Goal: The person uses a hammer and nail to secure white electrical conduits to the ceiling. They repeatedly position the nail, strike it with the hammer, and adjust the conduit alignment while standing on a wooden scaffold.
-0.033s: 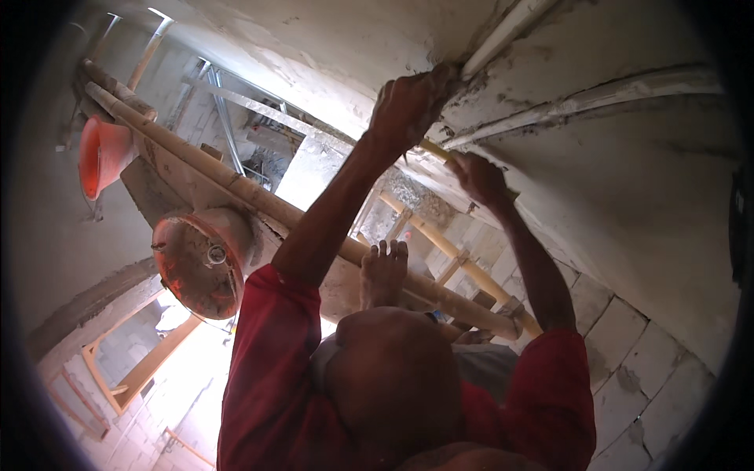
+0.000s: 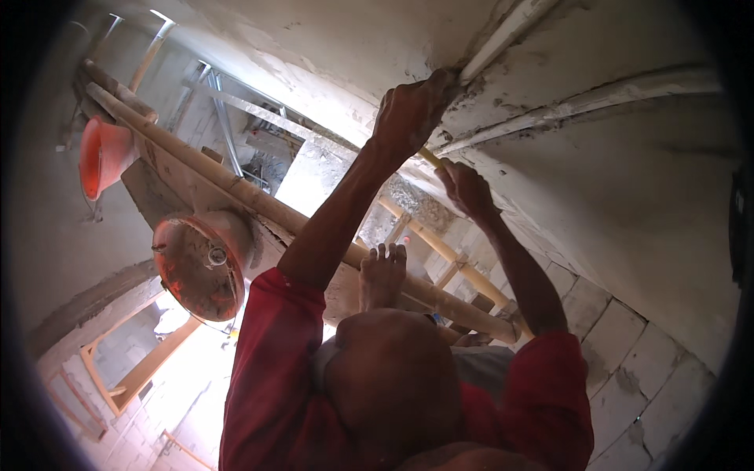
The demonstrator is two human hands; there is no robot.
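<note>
Raised against the plastered wall, my left hand (image 2: 415,110) is closed, its fingers curled at the lower end of a white pipe-like strip (image 2: 506,39). What those fingers hold is hidden behind the hand. My right hand (image 2: 469,188), lower and to the right, is closed around a thin yellow stick (image 2: 430,158). The stick runs up toward the underside of my left hand, where its far end is out of sight. Just right of it, a second pale strip (image 2: 581,107) runs along the wall in a rough groove.
A bare foot (image 2: 382,276) rests on the scaffold plank by a long wooden pole (image 2: 212,171). On the left stand a mortar-stained orange bucket (image 2: 200,267) and a smaller orange bucket (image 2: 102,159). Below are more scaffold poles (image 2: 448,250) and a pale block wall (image 2: 628,353).
My right hand has shifted slightly left with the yellow stick, nearer my left hand. My left hand has moved a little right and down.
</note>
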